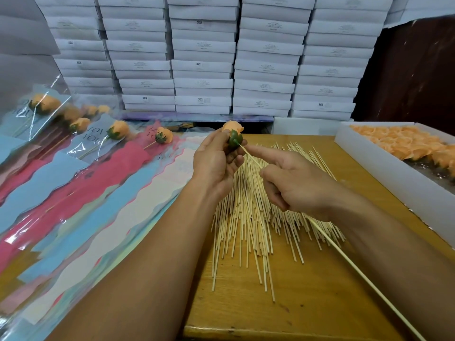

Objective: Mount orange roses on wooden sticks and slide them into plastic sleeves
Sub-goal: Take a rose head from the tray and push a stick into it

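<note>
Mounting step. My left hand (216, 158) gripped an orange rose (232, 131) by its green calyx, bloom pointing away from me, held above the far end of the loose pile of wooden sticks (256, 217) on the counter (320, 303). My right hand (295, 185) pinched one stick (357, 269), forefinger laid along it, tip touching the calyx base; how deep it sat, I could not tell.

Judged: stick only just entering. Next move called for a straight push along the stem axis while the left hand held the rose firm, then a reach left for a plastic sleeve.

Finished roses in printed sleeves (115, 139) lay fanned on the left over pink, blue and pale sleeve stock. White tray of unmounted roses (403, 143) stood at right, cut off by the frame edge. White cartons (202, 67) were stacked behind.

Hard to see: the stick's middle ran hidden inside my right hand; its near end left the frame; sleeve lettering was blurred, partly readable
</note>
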Action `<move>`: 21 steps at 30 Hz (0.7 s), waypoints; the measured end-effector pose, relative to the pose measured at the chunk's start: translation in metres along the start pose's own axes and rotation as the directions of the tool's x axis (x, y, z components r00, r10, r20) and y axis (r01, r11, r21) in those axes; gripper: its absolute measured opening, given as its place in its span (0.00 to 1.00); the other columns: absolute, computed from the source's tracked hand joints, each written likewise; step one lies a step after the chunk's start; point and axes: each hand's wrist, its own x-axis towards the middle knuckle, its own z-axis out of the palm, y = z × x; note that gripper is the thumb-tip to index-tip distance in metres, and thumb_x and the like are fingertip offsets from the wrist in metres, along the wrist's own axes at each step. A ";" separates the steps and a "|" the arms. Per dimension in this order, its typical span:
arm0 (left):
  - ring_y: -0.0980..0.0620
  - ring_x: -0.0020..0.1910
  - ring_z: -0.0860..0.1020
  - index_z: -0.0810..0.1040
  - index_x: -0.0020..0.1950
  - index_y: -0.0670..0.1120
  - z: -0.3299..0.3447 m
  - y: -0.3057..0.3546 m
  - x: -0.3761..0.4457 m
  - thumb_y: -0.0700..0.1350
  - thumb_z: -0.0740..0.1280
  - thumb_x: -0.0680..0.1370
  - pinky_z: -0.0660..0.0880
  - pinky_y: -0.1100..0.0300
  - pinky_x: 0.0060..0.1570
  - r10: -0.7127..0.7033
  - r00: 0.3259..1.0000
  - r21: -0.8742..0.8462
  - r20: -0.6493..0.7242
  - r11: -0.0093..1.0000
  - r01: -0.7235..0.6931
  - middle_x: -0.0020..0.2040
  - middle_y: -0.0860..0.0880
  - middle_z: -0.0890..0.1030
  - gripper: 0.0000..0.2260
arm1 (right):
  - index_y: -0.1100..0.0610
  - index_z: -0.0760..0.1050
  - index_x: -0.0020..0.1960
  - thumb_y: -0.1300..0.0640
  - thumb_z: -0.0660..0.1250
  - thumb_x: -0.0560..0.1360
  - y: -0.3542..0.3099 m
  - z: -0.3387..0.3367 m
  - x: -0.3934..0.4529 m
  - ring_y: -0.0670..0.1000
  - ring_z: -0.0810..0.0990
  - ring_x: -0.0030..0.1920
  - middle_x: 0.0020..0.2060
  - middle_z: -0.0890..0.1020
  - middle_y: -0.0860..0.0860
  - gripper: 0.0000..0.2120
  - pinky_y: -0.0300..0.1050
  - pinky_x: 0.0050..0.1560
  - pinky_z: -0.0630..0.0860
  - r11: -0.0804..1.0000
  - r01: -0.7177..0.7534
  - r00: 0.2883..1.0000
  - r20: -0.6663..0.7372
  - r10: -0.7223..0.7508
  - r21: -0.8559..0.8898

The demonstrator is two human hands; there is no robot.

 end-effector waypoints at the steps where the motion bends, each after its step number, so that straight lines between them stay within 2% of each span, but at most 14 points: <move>1: 0.53 0.27 0.78 0.74 0.66 0.38 0.000 0.000 0.000 0.40 0.65 0.81 0.74 0.65 0.26 -0.001 1.000 0.000 -0.001 1.000 0.001 0.39 0.38 0.83 0.14 | 0.44 0.60 0.80 0.63 0.52 0.83 0.000 0.000 0.000 0.44 0.68 0.21 0.20 0.72 0.50 0.28 0.37 0.25 0.68 1.000 0.000 1.000 0.003 0.000 0.000; 6: 0.53 0.28 0.79 0.73 0.68 0.38 0.000 0.000 0.001 0.40 0.65 0.82 0.74 0.65 0.26 -0.008 1.000 -0.013 -0.010 1.000 0.008 0.41 0.37 0.82 0.15 | 0.44 0.60 0.80 0.64 0.52 0.83 -0.001 0.000 0.000 0.44 0.68 0.21 0.20 0.72 0.49 0.28 0.37 0.26 0.69 1.000 0.005 1.000 0.025 -0.006 0.002; 15: 0.52 0.29 0.79 0.74 0.67 0.38 -0.001 -0.001 0.002 0.41 0.65 0.82 0.75 0.65 0.26 -0.005 1.000 -0.009 -0.004 1.000 0.005 0.40 0.38 0.83 0.15 | 0.45 0.59 0.80 0.63 0.52 0.83 -0.001 0.000 0.000 0.44 0.68 0.21 0.20 0.72 0.50 0.28 0.36 0.26 0.68 1.000 0.002 1.000 0.008 -0.002 -0.008; 21: 0.52 0.31 0.81 0.73 0.68 0.39 -0.001 -0.003 0.003 0.41 0.65 0.82 0.75 0.64 0.27 0.039 0.999 0.035 0.001 0.999 -0.039 0.42 0.39 0.83 0.15 | 0.44 0.59 0.80 0.63 0.52 0.83 0.001 0.000 0.001 0.44 0.68 0.21 0.20 0.72 0.50 0.28 0.36 0.25 0.68 1.000 -0.012 1.000 0.001 0.012 0.006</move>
